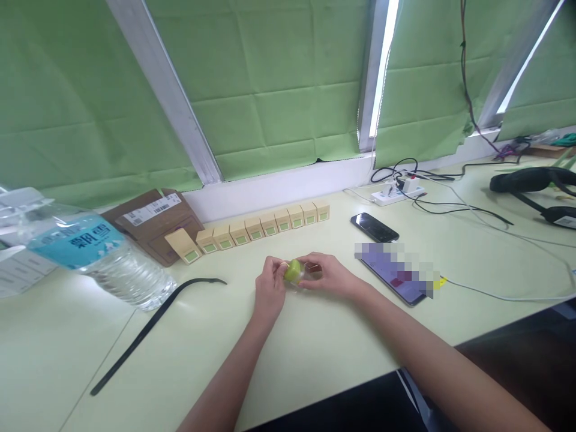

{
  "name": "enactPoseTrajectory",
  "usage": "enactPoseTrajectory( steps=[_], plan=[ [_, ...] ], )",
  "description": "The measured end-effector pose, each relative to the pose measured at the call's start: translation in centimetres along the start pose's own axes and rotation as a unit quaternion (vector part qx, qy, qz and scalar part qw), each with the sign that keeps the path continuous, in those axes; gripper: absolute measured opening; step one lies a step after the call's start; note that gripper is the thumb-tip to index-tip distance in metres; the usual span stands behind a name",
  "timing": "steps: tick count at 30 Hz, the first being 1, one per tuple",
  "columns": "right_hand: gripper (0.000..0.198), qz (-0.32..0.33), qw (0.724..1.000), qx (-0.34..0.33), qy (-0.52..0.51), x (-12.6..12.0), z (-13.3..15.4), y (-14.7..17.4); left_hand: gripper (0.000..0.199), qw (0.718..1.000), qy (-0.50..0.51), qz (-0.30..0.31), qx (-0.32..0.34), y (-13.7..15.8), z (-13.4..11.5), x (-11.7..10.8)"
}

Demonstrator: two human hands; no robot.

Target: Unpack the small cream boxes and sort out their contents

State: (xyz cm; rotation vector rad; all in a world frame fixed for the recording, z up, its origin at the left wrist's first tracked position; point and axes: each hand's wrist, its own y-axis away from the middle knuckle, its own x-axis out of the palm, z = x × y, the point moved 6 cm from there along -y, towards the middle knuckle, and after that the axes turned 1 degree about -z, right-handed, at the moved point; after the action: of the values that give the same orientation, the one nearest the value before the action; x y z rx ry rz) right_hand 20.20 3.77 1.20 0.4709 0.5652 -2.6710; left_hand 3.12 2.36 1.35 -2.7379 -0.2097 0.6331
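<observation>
At the middle of the table, my left hand (272, 277) pinches a small, rounded green item (294, 271) whose kind I cannot make out. My right hand (327, 273) curls in from the other side, its fingers closed on a piece of clear plastic (302, 284) that touches the green item. Whether the plastic is a wrapper or a small case does not show. Behind my hands, several small tan boxes (254, 228) with green labels stand in a row. One similar box (182, 246) leans at the row's left end.
On the left are a big water bottle (99, 252), a brown cardboard box (153, 222) and a curved black strip (150, 324). To the right lie a black phone (375, 227), a larger phone (396, 273), a power strip (396, 193) with cables, and a black headset (522, 181).
</observation>
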Motion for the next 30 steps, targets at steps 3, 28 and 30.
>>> enactPoseTrajectory(
  steps=[3, 28, 30],
  plan=[
    [0.052, -0.005, 1.000, 0.008, 0.012, -0.1, -0.5, 0.1, 0.026, 0.999, 0.019, -0.028, -0.008, -0.4, 0.5, -0.8],
    [0.051, -0.096, 0.981, 0.067, 0.152, -3.1, -3.0, -0.1, 0.031, 0.997, 0.065, -0.007, -0.041, -1.1, 1.8, -1.3],
    [0.051, -0.118, 0.981, 0.041, 0.151, -3.3, -2.3, -0.1, 0.031, 0.995, 0.085, -0.012, -0.047, -1.0, 1.8, -1.2]
  ],
)
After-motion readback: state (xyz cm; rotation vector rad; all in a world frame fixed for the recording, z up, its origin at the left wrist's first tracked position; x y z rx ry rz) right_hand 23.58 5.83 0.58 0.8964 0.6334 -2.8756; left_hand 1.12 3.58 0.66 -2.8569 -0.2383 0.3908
